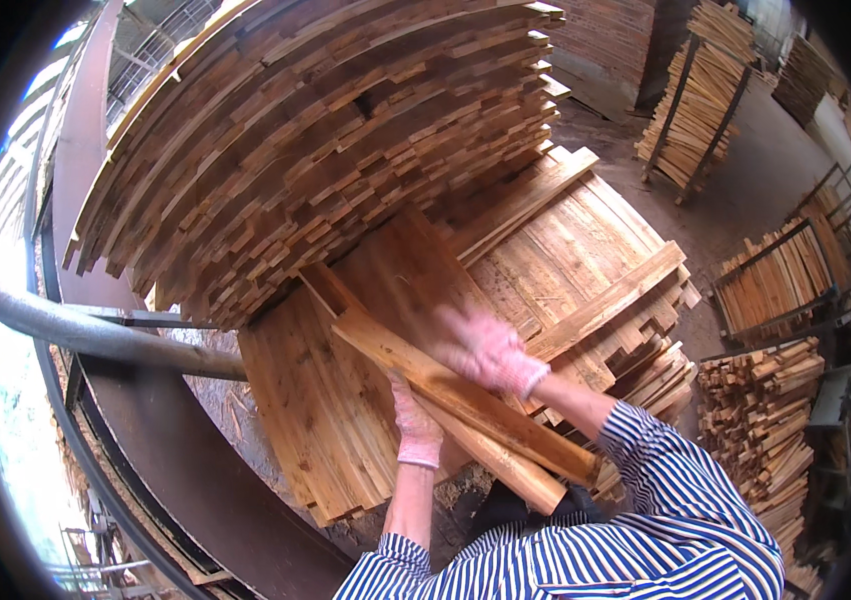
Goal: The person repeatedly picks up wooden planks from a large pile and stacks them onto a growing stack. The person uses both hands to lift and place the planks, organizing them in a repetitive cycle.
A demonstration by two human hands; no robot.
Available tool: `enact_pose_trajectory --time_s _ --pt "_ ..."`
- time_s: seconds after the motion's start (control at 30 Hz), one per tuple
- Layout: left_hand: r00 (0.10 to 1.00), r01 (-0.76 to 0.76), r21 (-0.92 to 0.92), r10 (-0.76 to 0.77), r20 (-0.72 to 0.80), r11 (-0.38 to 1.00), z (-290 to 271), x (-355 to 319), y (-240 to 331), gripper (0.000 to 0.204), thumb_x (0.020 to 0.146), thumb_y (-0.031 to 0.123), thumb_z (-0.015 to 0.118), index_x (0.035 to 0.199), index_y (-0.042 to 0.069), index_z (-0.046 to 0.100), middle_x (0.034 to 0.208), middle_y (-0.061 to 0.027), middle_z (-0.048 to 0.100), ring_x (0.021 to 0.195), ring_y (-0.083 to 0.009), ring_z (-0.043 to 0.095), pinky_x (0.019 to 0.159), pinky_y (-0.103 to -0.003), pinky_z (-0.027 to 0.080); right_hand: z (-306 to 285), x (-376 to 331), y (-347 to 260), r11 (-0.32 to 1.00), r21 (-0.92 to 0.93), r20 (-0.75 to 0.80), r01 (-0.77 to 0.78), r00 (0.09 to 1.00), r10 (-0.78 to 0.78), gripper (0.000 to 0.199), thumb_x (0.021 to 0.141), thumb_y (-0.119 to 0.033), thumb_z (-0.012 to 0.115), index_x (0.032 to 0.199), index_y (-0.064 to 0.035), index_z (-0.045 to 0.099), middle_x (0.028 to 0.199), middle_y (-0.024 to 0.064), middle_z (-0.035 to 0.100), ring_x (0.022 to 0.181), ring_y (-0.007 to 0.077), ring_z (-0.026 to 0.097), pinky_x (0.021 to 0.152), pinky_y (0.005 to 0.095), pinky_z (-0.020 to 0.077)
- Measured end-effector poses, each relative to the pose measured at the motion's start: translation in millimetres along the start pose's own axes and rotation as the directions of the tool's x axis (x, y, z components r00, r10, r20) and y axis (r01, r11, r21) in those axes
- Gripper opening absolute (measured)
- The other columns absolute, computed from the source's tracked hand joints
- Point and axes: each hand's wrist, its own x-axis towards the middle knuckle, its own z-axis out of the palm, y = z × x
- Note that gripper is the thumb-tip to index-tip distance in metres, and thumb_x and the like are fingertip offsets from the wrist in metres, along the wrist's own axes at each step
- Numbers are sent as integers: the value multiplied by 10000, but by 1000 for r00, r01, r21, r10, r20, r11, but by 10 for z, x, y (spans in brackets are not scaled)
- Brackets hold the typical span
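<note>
Two long wooden planks lie together at a slant in front of me, their near ends by my body. My left hand [417, 428], in a pink glove, grips the left edge of the upper plank [465, 398]; some of its fingers are hidden. Below that one, the lower plank [505, 465] shows along its near part. My right hand [488, 352], also gloved in pink, is just beyond the upper plank's right side, its fingers smeared by motion. Beneath is a layer of flat boards [320, 410].
A tall stack of boards [325, 140] rises at the far side. To the right, two loose battens [610, 300] lie across a board pile. A metal pipe [125, 325] juts in from the left above a curved brown beam [185, 450]. Racks of wood strips [780, 280] stand farther right.
</note>
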Motion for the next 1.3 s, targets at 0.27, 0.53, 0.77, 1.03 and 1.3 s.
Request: enact_pose_trajectory --time_s 0.27,0.53,0.77,1.03,1.3 --pt "826 185 -172 -59 560 968 -99 498 -300 823 1011 699 418 1556 86 363 1507 -80 483 1344 -259 498 1142 -417 424 -429 -244 148 884 422 -23 -202 972 233 827 926 -572 629 1610 -205 345 1489 266 495 1282 361 526 1073 406 428" --pt "999 -2 159 8 -38 987 354 480 -642 819 1041 623 451 1624 76 271 1641 -80 344 1474 -228 359 1243 -360 264 -146 1010 1304 934 79 -215 -348 909 357 748 987 -658 427 1585 -215 357 1374 342 543 1243 483 572 1027 594 451" --pt "996 -20 -51 15 -91 999 97 304 -240 750 989 624 567 1544 151 395 1424 -83 525 1241 -239 550 1042 -413 507 17 597 248 955 -291 -98 55 991 -87 846 954 -717 467 1593 -174 352 1531 349 395 1336 533 479 1089 556 432" --pt "993 -12 -162 -7 -114 987 198 679 778 888 890 784 559 1527 179 434 1556 -65 449 1407 -281 422 1198 -526 305 -231 1002 -549 794 -235 283 560 821 -495 721 906 -187 664 1553 -402 428 1409 177 570 1117 372 652 885 483 576" --pt "869 422 345 -482 109 838 -22 155 98 527 1029 472 578 1386 85 566 1307 -78 647 1183 -240 606 1013 -419 479 1026 2196 -193 832 -450 -95 324 909 -406 504 837 -312 645 1327 -431 639 1507 63 503 1418 428 386 1132 686 305"
